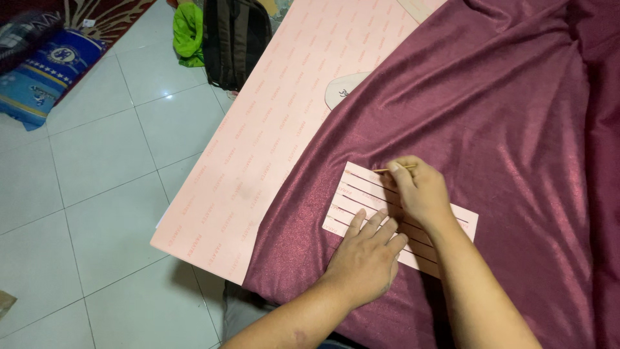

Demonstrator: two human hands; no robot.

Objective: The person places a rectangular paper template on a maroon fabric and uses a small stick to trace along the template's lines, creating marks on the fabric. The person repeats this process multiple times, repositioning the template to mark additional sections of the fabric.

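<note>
A pink paper template (352,194) with several dark drawn lines lies on maroon fabric (491,116). My left hand (367,255) presses flat on the template's near edge, fingers spread. My right hand (418,190) rests on the middle of the template and pinches a thin yellowish stick (391,169), a pencil or chalk, whose tip points left near the template's far edge. The template's right part is partly hidden by my right hand and forearm.
The fabric covers a large pink board (271,129) on a white tiled floor (97,194). A pale curved pattern piece (342,87) peeks from under the fabric. A dark backpack (236,39), a green cloth (187,32) and a blue pillow (45,74) lie on the floor at the far left.
</note>
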